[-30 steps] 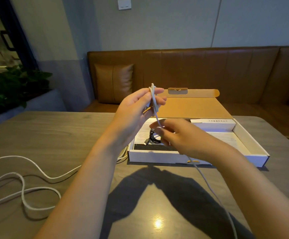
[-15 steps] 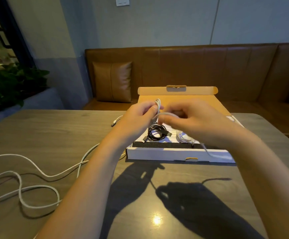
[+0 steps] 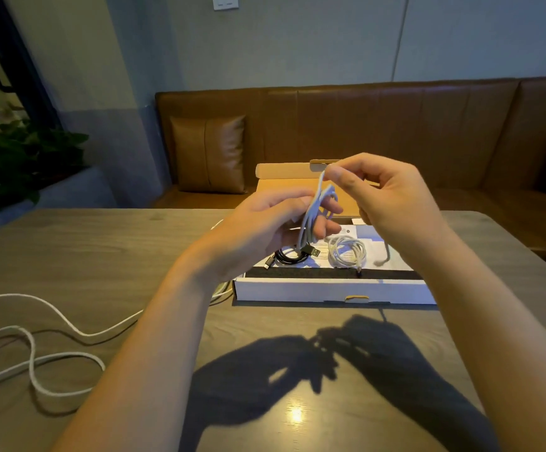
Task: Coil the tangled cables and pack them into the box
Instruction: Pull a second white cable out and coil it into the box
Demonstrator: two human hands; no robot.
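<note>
L hand (image 3: 261,230) fingers curl round a white cable (image 3: 314,220) bundle; R hand (image 3: 392,203) pinches its top loop just above. Box (image 3: 330,290) sits below w/ two coils inside. Cable looks light, floppy, springy, so grip mid-bundle or loops slip.

A single head-worn, wide-angle camera looks forward and down from the person's own eye level. The counter (image 3: 69,243) fills the lower frame, close under the lens, with both forearms reaching in from the bottom edge. Beyond the counter's far edge stand a brown sofa (image 3: 395,132) and the wall (image 3: 297,37).
</note>
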